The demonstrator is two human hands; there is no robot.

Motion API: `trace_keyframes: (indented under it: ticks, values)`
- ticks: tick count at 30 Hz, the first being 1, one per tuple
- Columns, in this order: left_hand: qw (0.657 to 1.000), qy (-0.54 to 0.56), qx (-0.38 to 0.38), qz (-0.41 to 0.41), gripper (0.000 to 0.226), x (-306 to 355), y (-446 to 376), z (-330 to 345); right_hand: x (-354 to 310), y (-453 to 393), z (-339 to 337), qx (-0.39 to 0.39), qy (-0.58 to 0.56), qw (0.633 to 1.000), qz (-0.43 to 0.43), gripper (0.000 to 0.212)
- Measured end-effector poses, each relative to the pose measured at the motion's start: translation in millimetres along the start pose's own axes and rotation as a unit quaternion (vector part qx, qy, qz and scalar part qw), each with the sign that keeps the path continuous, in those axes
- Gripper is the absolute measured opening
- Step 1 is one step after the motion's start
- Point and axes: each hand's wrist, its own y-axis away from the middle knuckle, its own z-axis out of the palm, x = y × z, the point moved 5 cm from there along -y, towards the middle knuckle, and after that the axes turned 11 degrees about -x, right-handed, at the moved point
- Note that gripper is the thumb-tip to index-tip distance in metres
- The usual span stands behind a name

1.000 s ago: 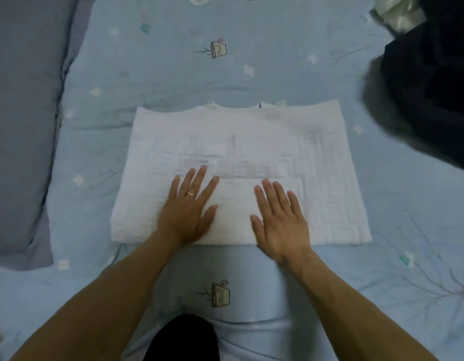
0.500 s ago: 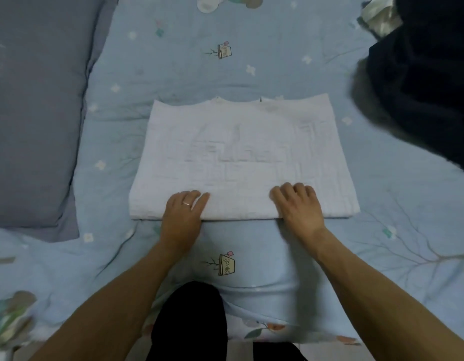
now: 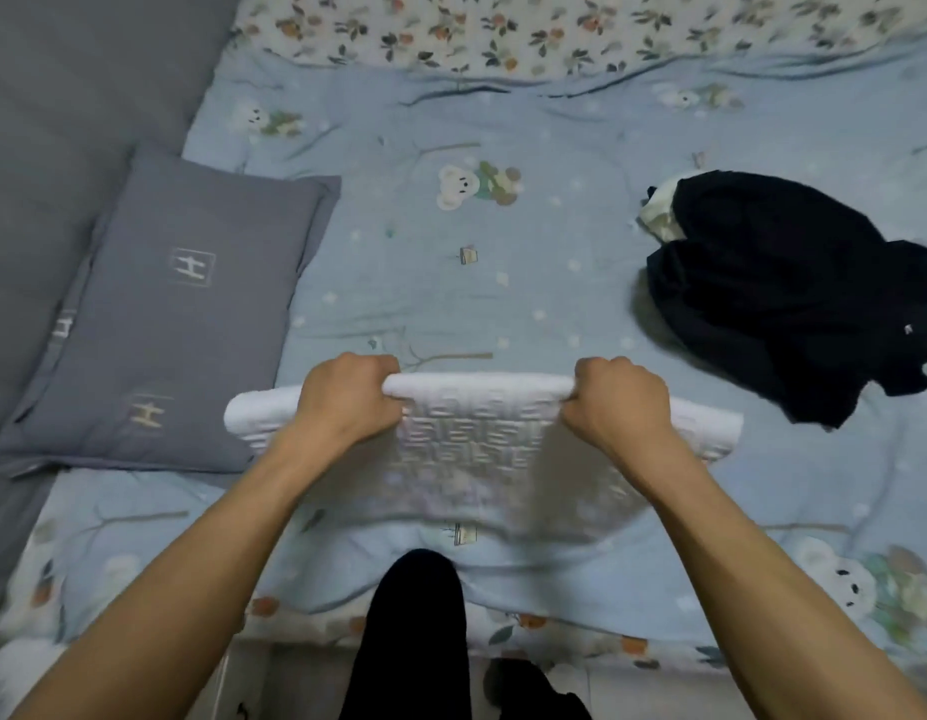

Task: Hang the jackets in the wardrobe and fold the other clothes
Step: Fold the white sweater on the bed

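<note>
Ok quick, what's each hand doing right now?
Left hand: closed, gripping the white folded garment by its upper edge.
Right hand: closed, gripping the same edge.

We cannot see the fingertips of the left hand (image 3: 349, 402) or the right hand (image 3: 619, 402); they curl under the white garment (image 3: 482, 444), whose lower part is motion-blurred. The black clothing (image 3: 783, 298) near the bed's (image 3: 554, 283) right edge is cut off by the frame.
</note>
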Motion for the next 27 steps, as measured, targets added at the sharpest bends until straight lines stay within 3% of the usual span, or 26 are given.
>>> trace_keyframes:
  ticks: [2,4,9,14,19,22,24,27]
  values:
    - [1.000,0.000,-0.018,0.001,0.023,0.7,-15.0,-12.4,1.9,-11.1,-13.2,-0.003,-0.003,1.000,0.008,0.009]
    - [0.999,-0.002,-0.033,0.007,0.033,0.6,-36.4,-7.7,1.5,-27.2,-13.5,0.000,0.003,1.000,0.005,0.012]
    - [0.998,-0.035,-0.039,-0.040,0.067,-13.1,-86.2,41.3,18.2,-63.2,32.2,-0.032,-0.003,0.999,0.002,0.047]
    - [0.996,-0.006,-0.083,0.021,0.053,15.8,-98.3,129.3,54.2,-60.3,122.2,-0.131,-0.103,0.985,0.053,0.051]
    - [0.975,-0.048,-0.160,0.148,0.045,81.3,-131.1,219.7,113.4,-59.1,216.1,-0.132,-0.315,0.924,0.173,0.052]
    - [0.943,-0.129,-0.167,0.258,0.055,121.8,-157.4,245.4,145.7,-62.4,250.9,-0.067,-0.482,0.836,0.252,0.036]
    - [0.922,-0.156,-0.174,0.307,0.060,150.2,-182.9,258.3,163.7,-67.3,272.5,-0.047,-0.550,0.788,0.273,0.040]
    - [0.912,-0.172,-0.179,0.328,0.062,193.9,-218.9,263.9,171.6,-79.7,289.5,-0.041,-0.565,0.786,0.248,0.042]
